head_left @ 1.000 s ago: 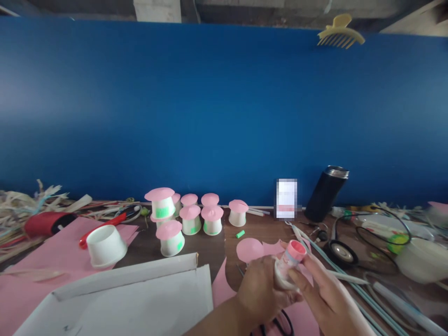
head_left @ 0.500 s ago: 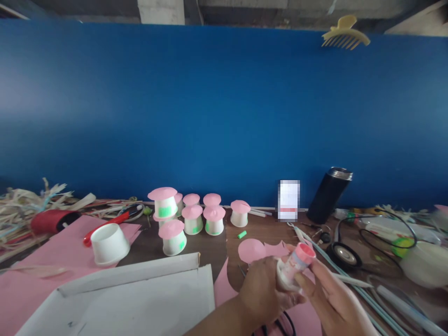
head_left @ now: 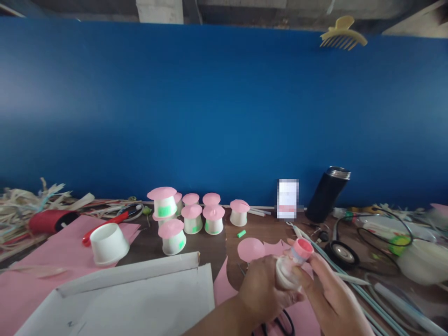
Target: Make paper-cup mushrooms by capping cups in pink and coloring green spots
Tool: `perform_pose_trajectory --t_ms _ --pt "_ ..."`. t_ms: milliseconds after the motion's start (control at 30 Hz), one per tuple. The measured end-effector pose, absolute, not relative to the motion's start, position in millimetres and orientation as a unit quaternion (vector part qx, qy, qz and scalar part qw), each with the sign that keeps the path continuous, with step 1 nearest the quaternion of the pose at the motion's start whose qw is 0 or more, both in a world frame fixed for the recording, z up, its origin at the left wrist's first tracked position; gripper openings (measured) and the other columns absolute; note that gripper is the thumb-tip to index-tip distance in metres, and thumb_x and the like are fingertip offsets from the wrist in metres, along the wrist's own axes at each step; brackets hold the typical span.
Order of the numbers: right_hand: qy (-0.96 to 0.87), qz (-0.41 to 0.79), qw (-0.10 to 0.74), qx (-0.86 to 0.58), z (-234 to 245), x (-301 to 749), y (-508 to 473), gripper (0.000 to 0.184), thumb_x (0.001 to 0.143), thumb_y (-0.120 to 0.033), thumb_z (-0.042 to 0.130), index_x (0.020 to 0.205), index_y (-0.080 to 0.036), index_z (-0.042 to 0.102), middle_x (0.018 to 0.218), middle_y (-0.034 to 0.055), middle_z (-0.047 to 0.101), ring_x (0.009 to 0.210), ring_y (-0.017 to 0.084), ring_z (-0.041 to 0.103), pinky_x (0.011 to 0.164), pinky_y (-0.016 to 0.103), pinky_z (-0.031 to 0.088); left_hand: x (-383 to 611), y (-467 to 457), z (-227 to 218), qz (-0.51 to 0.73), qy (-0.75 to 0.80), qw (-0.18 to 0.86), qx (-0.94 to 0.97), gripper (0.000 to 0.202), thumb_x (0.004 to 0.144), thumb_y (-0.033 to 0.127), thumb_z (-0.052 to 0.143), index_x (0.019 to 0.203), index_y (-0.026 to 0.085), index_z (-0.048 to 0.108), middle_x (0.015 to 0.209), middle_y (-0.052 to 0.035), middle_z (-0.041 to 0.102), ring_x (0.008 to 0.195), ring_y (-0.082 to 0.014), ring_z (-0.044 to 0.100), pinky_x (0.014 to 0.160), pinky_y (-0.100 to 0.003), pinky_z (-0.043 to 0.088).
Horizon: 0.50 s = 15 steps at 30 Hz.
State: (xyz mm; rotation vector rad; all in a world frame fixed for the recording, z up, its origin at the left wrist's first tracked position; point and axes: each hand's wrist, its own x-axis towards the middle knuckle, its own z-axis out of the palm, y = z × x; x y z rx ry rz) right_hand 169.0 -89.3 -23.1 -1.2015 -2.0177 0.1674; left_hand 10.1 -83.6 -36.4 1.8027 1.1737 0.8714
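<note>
My left hand is wrapped round a small white paper cup, tilted on its side and partly hidden by the fingers. In my right hand is a glue stick with a pink end, gripped between thumb and fingers. Its far end meets the cup, though the contact point is hidden. Beneath both hands lies cut pink paper, and a pink paper disc rests just beyond the left hand.
Several white cups topped with pink discs stand at the back. A plain white cup and a white box lid are on the left. A dark flask leans against the blue partition; cables and sticks lie to the right.
The glue stick has shifted slightly down and left against the cup. Both hands keep their hold, and the surrounding things stay put apart from a slight camera shift.
</note>
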Motion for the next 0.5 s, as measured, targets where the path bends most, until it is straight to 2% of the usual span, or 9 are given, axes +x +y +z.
perform_pose_trajectory --t_ms 167,400,500 --pt "-0.815 0.069 0.360 -0.449 -27.7 176.9 -92.7 0.036 0.092 -0.033 0.045 0.127 -0.025 0.044 0.125 0.0065 0.060 0.118 0.020 0.056 0.094 0.028 0.048 11.2 -83.4 -37.6 0.353 0.466 0.374 0.720 0.026 0.068 0.037 0.068 0.087 0.020 0.066 0.083 -0.0002 0.070 0.072 -0.0183 0.059 0.069 -0.027 0.044" --pt "-0.804 0.040 0.372 -0.462 -31.2 170.0 -87.4 0.027 0.091 -0.033 0.047 0.117 -0.026 0.048 0.111 0.0055 0.065 0.104 0.018 0.062 0.084 0.027 0.052 11.8 -82.6 -35.4 0.348 0.463 0.368 0.727 0.024 0.070 0.036 0.065 0.086 0.019 0.066 0.081 -0.0005 0.069 0.068 -0.0169 0.058 0.065 -0.027 0.043" --pt "-0.794 0.044 0.390 -0.465 -28.2 169.3 -87.7 0.026 0.091 -0.033 0.046 0.116 -0.027 0.049 0.110 0.0050 0.064 0.104 0.018 0.062 0.086 0.028 0.051 12.5 -83.1 -35.5 0.356 0.467 0.371 0.719 0.027 0.068 0.039 0.067 0.088 0.019 0.065 0.083 -0.0008 0.069 0.071 -0.0177 0.059 0.065 -0.027 0.043"
